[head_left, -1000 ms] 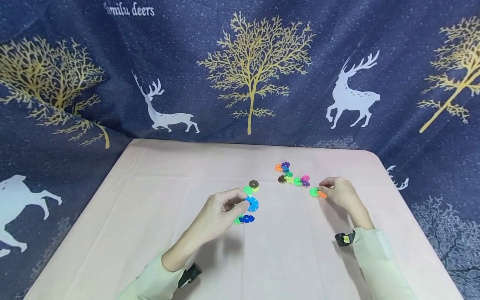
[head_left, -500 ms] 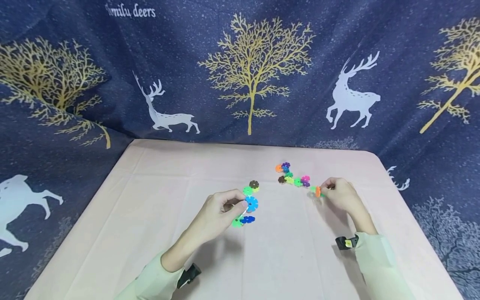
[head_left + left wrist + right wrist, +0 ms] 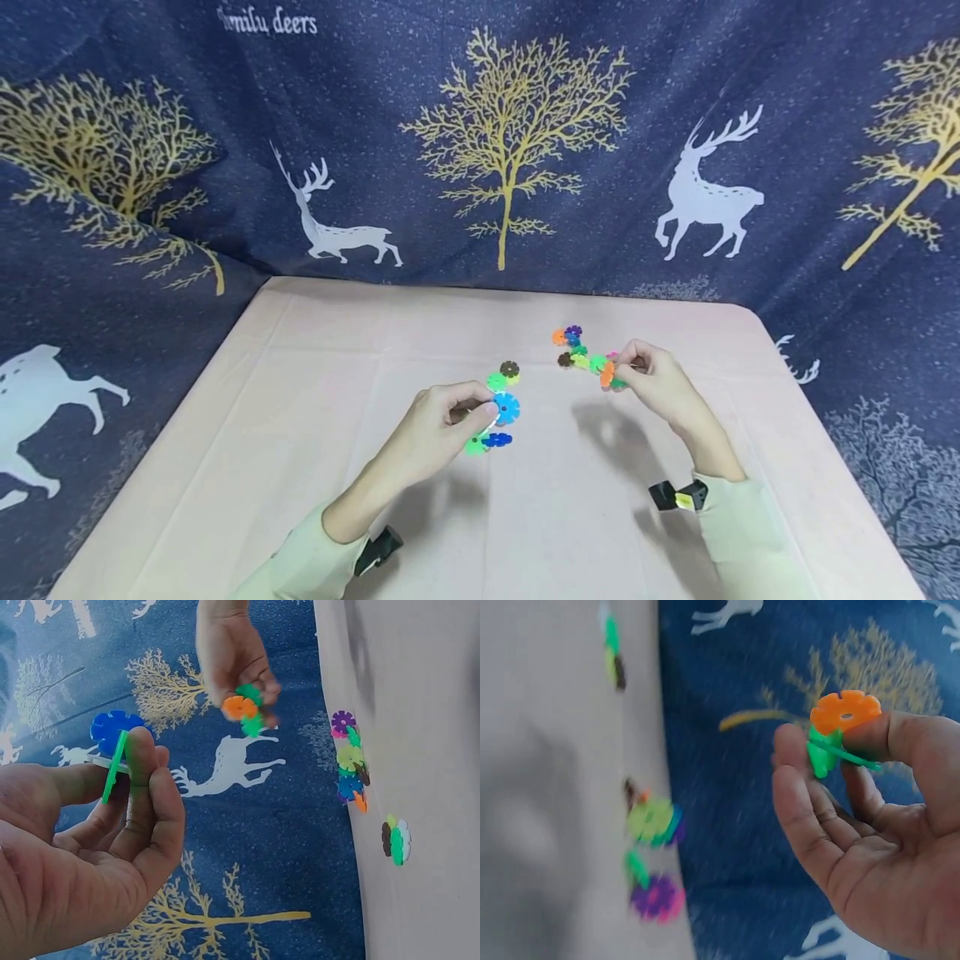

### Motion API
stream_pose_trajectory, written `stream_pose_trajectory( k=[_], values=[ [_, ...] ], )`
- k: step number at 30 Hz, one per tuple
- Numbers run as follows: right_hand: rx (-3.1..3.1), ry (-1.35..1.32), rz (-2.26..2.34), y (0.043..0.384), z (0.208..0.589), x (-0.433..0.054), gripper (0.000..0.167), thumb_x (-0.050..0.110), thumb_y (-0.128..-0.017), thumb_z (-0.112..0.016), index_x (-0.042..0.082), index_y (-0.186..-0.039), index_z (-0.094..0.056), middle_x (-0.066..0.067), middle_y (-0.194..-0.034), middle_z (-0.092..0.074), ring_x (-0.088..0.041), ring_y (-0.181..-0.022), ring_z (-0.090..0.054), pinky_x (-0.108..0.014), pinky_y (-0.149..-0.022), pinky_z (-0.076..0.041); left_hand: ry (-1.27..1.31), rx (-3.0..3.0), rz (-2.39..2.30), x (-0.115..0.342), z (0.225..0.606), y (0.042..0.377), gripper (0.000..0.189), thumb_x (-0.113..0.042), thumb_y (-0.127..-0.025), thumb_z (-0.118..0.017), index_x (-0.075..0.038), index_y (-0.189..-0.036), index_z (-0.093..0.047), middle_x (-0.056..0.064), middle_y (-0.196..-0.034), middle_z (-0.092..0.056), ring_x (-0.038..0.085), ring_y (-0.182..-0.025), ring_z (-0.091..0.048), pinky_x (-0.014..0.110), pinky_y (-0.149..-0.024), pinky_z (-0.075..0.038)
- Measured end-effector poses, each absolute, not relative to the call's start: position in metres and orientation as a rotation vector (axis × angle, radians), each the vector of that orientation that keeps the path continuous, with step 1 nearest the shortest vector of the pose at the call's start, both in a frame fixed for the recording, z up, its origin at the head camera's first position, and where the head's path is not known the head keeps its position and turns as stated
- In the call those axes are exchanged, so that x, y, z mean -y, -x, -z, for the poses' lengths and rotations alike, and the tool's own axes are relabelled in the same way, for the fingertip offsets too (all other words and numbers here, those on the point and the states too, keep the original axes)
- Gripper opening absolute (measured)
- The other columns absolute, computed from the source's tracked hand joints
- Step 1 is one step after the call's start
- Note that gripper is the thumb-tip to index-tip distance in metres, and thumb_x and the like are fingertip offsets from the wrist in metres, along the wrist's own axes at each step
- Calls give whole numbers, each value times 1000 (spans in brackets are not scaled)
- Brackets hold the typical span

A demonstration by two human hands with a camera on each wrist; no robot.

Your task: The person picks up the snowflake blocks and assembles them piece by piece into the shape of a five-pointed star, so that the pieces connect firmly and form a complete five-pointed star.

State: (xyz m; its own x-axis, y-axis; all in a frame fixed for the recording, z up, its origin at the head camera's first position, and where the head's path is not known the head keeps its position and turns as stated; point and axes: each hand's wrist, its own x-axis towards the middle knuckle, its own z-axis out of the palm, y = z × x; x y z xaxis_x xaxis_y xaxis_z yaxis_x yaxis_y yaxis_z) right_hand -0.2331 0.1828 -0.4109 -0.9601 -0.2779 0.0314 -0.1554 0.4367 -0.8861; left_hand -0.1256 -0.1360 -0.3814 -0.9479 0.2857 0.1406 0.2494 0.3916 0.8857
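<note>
- One pale, cloth-covered counter [image 3: 570, 517].
- Two hands: the right hand [image 3: 660, 383] is held at three o'clock from the left hand [image 3: 438, 421].
- One multicoloured plastic flower-disc chain [image 3: 580, 361], laid at the right hand's ten o'clock, partly hidden.
- One brown-yellow-green-white disc cluster [image 3: 397, 847]: four seen, laid at the left hand's two o'clock.
- One blue-white-green disc cluster [image 3: 112, 733], pinched by the left hand.
- One orange-and-green disc cluster [image 3: 832, 712]: three discs, pinched by the right hand.

Blue piece [image 3: 109, 731]: partly covered by my left hand [image 3: 97, 855] in the left wrist view.
Same hand: cut off at that view's left edge.
Pink piece [image 3: 612, 355]: partly behind my right hand [image 3: 660, 383] in the head view.
Purple piece [image 3: 656, 898]: fuzzy in my right wrist view.
Yellow tag [image 3: 684, 501]: too tiny to read.
</note>
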Motion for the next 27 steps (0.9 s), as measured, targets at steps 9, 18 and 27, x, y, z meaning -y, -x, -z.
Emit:
stream_pose_trajectory(
  k=[9, 18, 27],
  values=[
    [-2427, 564, 1806, 216, 391, -143, 6, -4, -90, -58, -7, -95, -56, -13, -101, -64, -10, -83, -66, -23, -76, -53, -509, -2582, -1653, 136, 381, 125, 12, -23, -99, -65, -16, -99, -74, -6, -85, -68, 8, -76, -65, 26, -73, -52],
    [-2268, 810, 1934, 193, 376, -112, 35, -13, -87, -60, -5, -120, -52, -13, -108, -58, -17, -87, -65, -27, -77, -57, -555, -2579, -1638, 138, 380, 127, 17, -27, -98, -66, -15, -102, -77, -7, -90, -72, 8, -79, -64, 26, -74, -54],
    [-2391, 1025, 1847, 180, 370, -91, 39, -8, -87, -66, 3, -123, -57, -11, -104, -66, -23, -90, -66, -27, -82, -55, -563, -2585, -1612, 138, 375, 126, 16, -26, -99, -65, -16, -102, -77, -7, -93, -73, 8, -82, -65, 27, -75, -54]
  ],
)
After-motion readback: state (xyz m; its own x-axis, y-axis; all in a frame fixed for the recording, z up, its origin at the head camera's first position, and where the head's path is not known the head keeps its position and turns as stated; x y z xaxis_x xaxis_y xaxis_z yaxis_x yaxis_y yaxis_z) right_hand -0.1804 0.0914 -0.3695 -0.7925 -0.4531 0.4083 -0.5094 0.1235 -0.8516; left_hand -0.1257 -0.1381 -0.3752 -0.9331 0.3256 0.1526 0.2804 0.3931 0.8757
